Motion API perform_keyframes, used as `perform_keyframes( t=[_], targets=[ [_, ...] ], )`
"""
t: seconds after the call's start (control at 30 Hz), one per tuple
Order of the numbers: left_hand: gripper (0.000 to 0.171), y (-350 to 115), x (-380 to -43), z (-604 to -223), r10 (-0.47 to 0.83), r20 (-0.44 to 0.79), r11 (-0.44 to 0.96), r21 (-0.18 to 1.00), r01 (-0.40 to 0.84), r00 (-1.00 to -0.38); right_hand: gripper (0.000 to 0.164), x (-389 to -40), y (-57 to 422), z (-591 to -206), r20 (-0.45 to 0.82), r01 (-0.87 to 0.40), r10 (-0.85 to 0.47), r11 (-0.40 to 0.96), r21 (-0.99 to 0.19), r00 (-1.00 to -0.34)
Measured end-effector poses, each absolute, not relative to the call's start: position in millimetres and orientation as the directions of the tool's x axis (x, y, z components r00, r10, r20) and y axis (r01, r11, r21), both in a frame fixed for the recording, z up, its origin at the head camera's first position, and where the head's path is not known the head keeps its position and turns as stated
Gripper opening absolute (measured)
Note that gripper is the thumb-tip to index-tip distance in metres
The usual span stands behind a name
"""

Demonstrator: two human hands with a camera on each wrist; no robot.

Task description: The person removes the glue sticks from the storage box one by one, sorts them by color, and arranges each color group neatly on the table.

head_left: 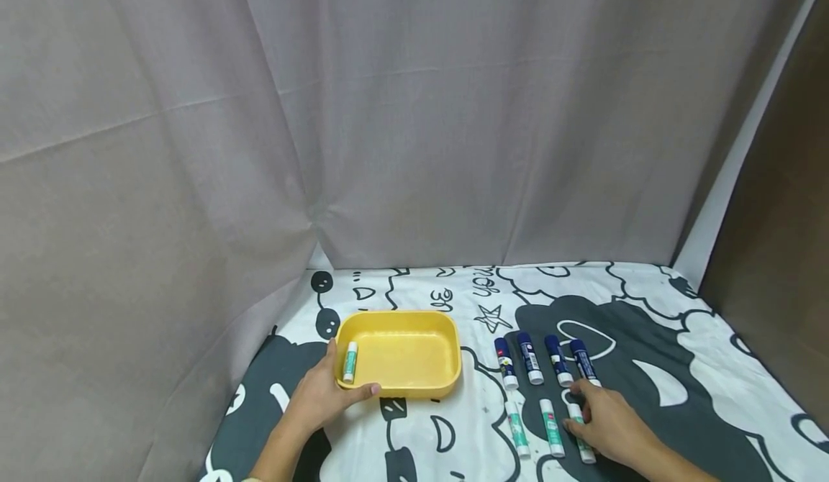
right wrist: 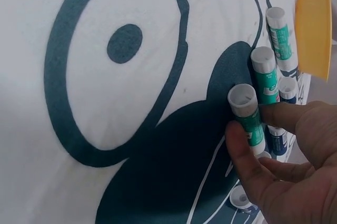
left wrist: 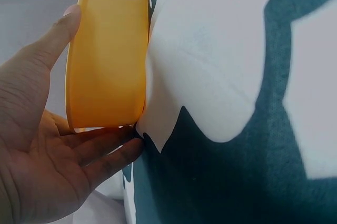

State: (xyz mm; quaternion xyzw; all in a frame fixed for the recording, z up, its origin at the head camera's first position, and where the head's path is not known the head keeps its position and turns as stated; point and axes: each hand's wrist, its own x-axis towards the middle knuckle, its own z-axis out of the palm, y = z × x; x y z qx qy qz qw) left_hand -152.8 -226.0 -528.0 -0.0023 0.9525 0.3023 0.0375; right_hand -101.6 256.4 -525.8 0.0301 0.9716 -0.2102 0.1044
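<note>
My left hand point(head_left: 322, 393) grips the left end of a yellow tray point(head_left: 414, 389). In the left wrist view, the thumb lies along the tray's point(left wrist: 110, 50) rim and the other fingers are at its corner. Inside the tray, at the left, is a green-and-white glue stick point(head_left: 350, 362). My right hand point(head_left: 607, 421) pinches another green glue stick point(right wrist: 247, 116) between thumb and finger; it is the rightmost of the near row. Two more green glue sticks point(head_left: 551, 428) point(head_left: 517, 429) lie to its left.
Behind the green ones, several blue-capped glue sticks point(head_left: 527, 358) form a row. A black-and-white patterned cloth point(head_left: 482, 432) covers the surface. Grey curtain point(head_left: 414, 144) hangs behind and at the left, with a brown panel point(head_left: 777, 252) at the right.
</note>
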Motion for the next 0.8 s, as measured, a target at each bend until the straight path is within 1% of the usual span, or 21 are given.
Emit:
perform_keyframes(
  t=[0.07,0.2,0.3,0.53,0.67,0.8],
  targets=[
    [0.148,-226,-154,-527,0.019,-0.074,0.816,0.578,-0.027,-0.997,0.061,-103,255,-524,-0.198,0.099,0.02,0.911,-0.401,-0.98],
    [0.147,-227,-155,-526,0.023,-0.063,0.82,0.573,-0.017,-0.998,0.059,-107,252,-516,-0.113,0.053,0.005,0.905,-0.422,-0.994],
    [0.146,-228,-154,-526,0.024,-0.057,0.824,0.567,-0.013,-0.998,0.056,-113,247,-506,-0.041,0.0,-0.02,0.9,-0.435,-0.999],
    [0.148,-227,-153,-528,0.017,-0.073,0.822,0.569,-0.027,-0.997,0.056,-130,224,-478,0.055,-0.095,-0.078,0.888,-0.45,-0.995],
    [0.149,-226,-152,-528,0.008,-0.091,0.82,0.57,-0.045,-0.996,0.058,-141,206,-465,0.067,-0.118,-0.098,0.885,-0.45,-0.993],
    [0.149,-226,-152,-529,0.008,-0.087,0.82,0.57,-0.043,-0.996,0.054,-154,186,-456,0.045,-0.112,-0.103,0.882,-0.457,-0.994]
  ],
)
